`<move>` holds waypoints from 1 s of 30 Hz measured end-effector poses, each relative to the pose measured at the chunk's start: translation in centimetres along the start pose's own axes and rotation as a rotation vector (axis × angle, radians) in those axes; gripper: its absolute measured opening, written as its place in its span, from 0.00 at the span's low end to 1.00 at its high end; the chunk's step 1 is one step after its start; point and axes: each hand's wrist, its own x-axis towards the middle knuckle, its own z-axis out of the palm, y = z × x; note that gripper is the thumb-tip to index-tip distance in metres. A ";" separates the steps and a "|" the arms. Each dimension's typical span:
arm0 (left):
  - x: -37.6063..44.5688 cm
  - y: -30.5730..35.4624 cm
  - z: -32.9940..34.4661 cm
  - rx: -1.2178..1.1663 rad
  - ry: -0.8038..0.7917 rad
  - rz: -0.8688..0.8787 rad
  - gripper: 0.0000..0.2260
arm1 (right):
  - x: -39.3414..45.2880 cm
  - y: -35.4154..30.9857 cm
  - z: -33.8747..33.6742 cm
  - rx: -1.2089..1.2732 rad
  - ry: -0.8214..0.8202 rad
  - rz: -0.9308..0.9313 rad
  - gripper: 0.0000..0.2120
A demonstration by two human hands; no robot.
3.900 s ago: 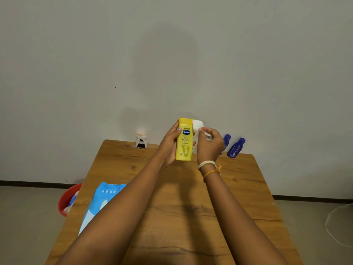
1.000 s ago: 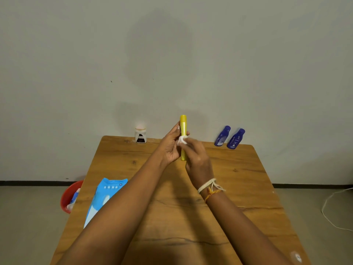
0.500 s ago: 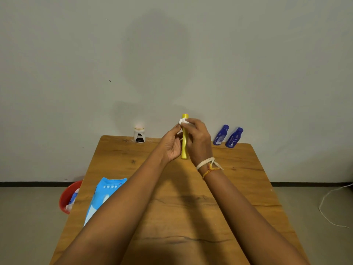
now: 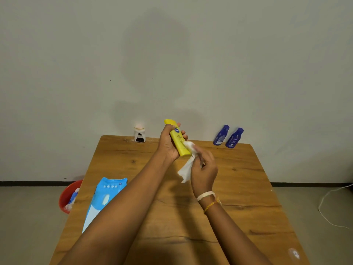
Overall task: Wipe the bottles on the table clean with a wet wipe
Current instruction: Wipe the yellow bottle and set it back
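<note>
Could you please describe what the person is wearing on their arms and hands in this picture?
Both forearms are bare, with no sleeves in view and no gloves on the left hand or the right hand. The right wrist carries two bands: a pale cream band and, just behind it, a thin orange-yellow thread. No rings or watch are visible.

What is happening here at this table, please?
A person is cleaning bottles. The left hand grips a yellow bottle above the table, and the right hand holds a white wipe against its lower part. Two blue bottles and a small white jar stand at the far edge. A blue wipe pack lies on the left side, beside a red bin on the floor.
</note>
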 end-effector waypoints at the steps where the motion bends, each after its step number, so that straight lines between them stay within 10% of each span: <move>1: -0.1 -0.2 0.2 -0.019 0.013 0.017 0.16 | 0.2 -0.3 0.5 0.080 0.073 0.184 0.15; 17: -0.7 0.2 -0.3 -0.017 -0.004 0.066 0.22 | 0.8 -1.9 2.0 0.213 0.151 0.387 0.06; 30: -2.3 1.0 -0.9 0.763 -0.240 0.115 0.05 | 8.1 -4.0 1.9 -0.275 -0.408 -0.369 0.16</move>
